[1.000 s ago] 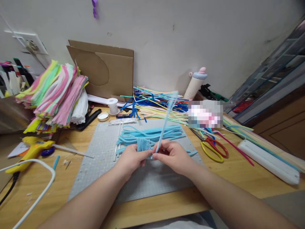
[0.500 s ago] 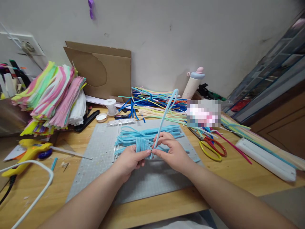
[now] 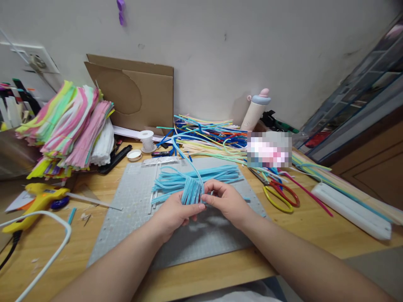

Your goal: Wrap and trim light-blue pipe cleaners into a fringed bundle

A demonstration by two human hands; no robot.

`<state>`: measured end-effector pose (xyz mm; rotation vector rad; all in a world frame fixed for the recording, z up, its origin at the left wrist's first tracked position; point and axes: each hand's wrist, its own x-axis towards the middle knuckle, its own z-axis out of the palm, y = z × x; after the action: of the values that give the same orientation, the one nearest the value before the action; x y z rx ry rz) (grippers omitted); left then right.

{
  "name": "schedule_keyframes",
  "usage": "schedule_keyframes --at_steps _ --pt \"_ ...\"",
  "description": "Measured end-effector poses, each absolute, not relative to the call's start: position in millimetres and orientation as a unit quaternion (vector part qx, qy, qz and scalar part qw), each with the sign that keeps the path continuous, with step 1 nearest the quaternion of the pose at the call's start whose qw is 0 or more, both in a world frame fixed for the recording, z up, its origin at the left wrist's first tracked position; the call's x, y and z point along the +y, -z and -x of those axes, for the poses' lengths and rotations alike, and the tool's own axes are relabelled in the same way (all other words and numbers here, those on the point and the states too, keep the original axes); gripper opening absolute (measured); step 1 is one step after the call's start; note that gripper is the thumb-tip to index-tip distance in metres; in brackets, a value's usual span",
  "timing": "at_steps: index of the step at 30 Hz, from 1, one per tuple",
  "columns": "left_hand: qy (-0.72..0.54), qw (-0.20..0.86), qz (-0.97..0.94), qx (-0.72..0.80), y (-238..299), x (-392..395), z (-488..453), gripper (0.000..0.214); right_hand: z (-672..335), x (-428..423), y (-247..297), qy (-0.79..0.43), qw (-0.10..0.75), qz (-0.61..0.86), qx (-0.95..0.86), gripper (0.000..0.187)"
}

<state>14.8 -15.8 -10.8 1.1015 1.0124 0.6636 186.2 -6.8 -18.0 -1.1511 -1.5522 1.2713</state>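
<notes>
Both hands meet over a grey cutting mat. My left hand pinches a folded bunch of light blue pipe cleaner loops, fingers closed round its lower end. My right hand is closed on the same bunch from the right and holds a long light blue pipe cleaner, which arcs up and back to the left over the bunch. Behind the hands a pile of light blue pipe cleaners lies across the mat.
Red and yellow scissors lie right of the mat. A yellow glue gun and a white cable lie left. Stacked pastel pipe cleaners, cardboard, a thread spool, a heap of mixed pipe cleaners and a bottle stand behind.
The long pipe cleaner stood up and to the right; now it is bent over to the left across the bunch. My right hand has shifted slightly with it.
</notes>
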Motion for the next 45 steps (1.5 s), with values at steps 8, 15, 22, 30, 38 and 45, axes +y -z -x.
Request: schedule_keyframes --at_steps 8,15,22,30,38,45 --pt "-0.32 0.657 -0.491 0.474 13.9 -14.1 -15.6 0.021 -186.7 -6.2 24.3 -0.533 0.423 0.438 -0.587 0.021" --pt "-0.33 0.651 -0.506 0.459 19.7 -13.1 -17.4 0.022 -185.8 -5.4 26.5 -0.561 0.458 0.417 -0.549 0.019" --pt "-0.335 0.623 -0.514 0.486 16.4 -14.5 -21.0 0.023 -183.7 -6.4 25.0 -0.587 0.472 0.406 -0.518 0.018" --pt "-0.352 0.592 -0.522 0.504 14.8 -15.6 -24.5 0.02 -182.0 -6.3 26.5 -0.593 0.478 0.406 -0.506 0.019" --pt "-0.321 0.582 -0.543 0.513 18.1 -15.8 -23.7 0.023 -182.1 -6.8 25.4 -0.59 0.467 0.407 -0.517 0.02" --pt "-0.304 0.586 -0.544 0.517 18.6 -16.9 -24.4 0.019 -185.2 -6.4 25.6 -0.535 0.454 0.422 -0.574 0.017"
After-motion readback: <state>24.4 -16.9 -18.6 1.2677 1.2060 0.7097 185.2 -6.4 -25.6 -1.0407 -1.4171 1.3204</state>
